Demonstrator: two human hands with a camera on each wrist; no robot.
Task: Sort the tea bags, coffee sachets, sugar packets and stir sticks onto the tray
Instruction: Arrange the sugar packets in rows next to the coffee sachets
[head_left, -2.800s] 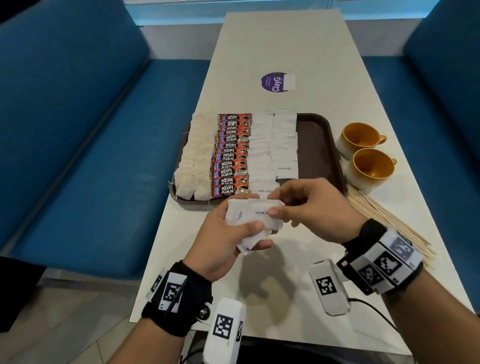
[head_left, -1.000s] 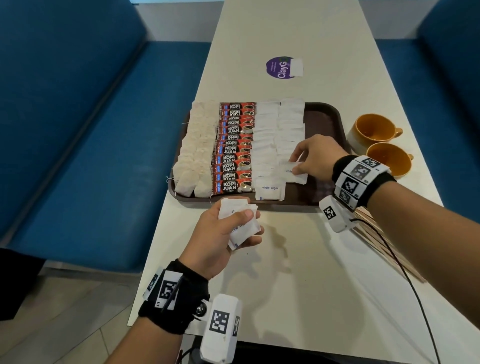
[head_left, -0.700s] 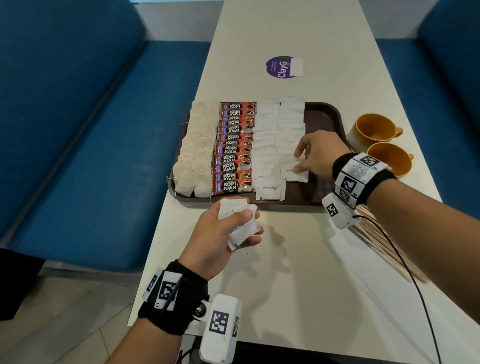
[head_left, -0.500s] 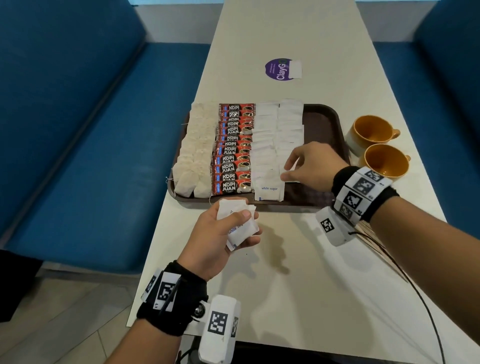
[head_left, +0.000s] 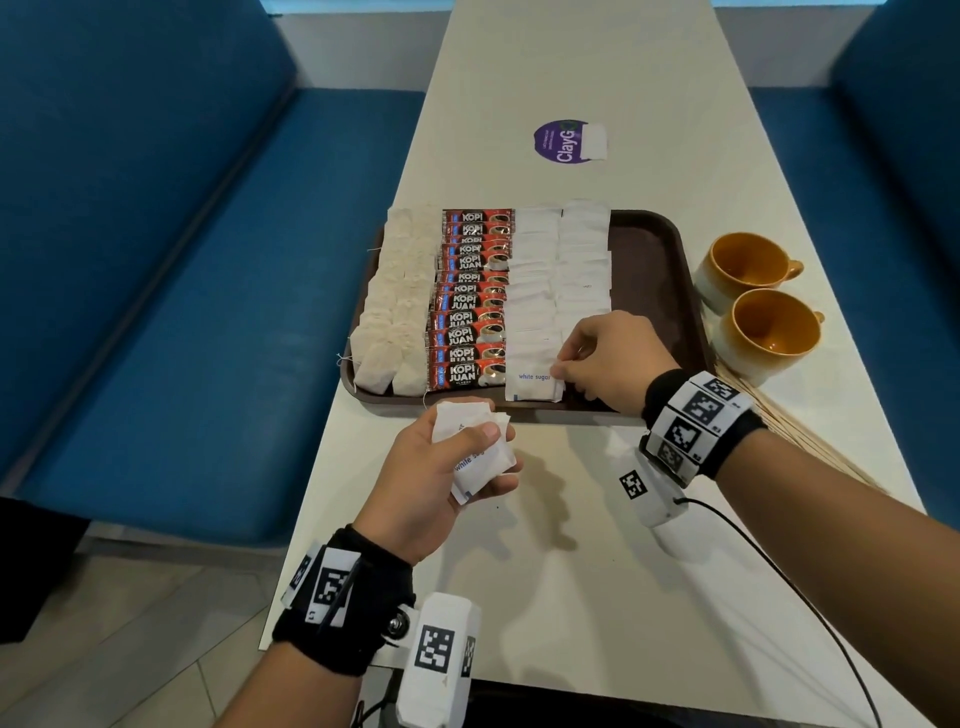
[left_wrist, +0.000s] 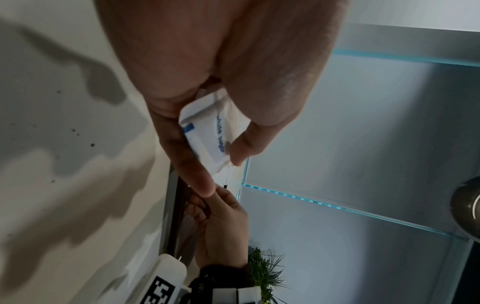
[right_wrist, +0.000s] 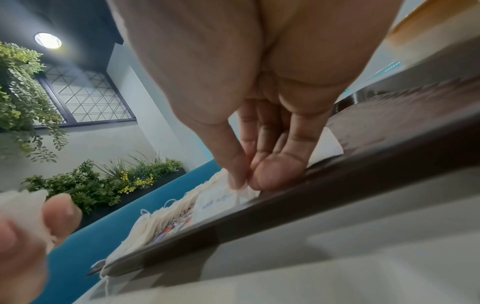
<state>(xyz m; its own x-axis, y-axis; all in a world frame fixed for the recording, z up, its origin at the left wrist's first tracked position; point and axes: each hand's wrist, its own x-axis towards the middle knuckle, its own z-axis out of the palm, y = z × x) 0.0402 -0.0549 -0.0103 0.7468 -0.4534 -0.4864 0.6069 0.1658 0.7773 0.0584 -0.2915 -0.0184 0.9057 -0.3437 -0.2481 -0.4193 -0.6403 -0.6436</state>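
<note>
Left hand (head_left: 436, 470): grips a stack of sugar packets (head_left: 475, 449).
Right hand (head_left: 610, 364): pinches one white sugar packet (head_left: 532, 382) on the tray (head_left: 654, 249).

"KOPI JUAN" sachets (head_left: 470, 317); "white sugar" pkt (head_left: 532, 383); "ClayGo" sticker (head_left: 563, 141).

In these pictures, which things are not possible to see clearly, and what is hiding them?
- Head view: how many sugar packets the left hand holds; fingers cover the stack.
- Head view: stir sticks, partly behind the right hand and wrist.
- Right wrist view: print on the near sugar packet, blurred.
- Left wrist view: tray, seen only edge-on.
</note>
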